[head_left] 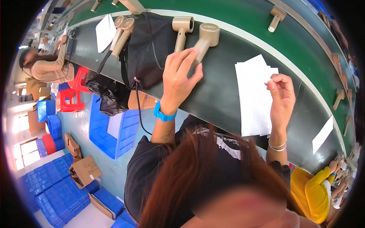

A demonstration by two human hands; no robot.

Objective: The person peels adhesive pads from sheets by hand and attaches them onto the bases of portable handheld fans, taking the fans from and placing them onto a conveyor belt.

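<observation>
My left hand (178, 78), with a blue band at its wrist, is closed around the lower end of a beige hair dryer's handle (204, 45). Its round vented head points away from me on the dark bench. Just left of it lies a second beige hair dryer (183, 26), beside a black mesh bag (149, 49). Over a stack of white sheets (253, 100), my right hand (282, 97) has thumb and fingertips pinched together. Whatever sits in that pinch, if anything, is too small to make out.
Two more hair dryers (124, 34) and a white sheet (105, 33) lie left of the bag. Beyond runs a green conveyor (251, 19) carrying more dryers. A blue crate (127, 133) stands on the floor. Co-workers sit at the left (51, 70) and right (313, 192).
</observation>
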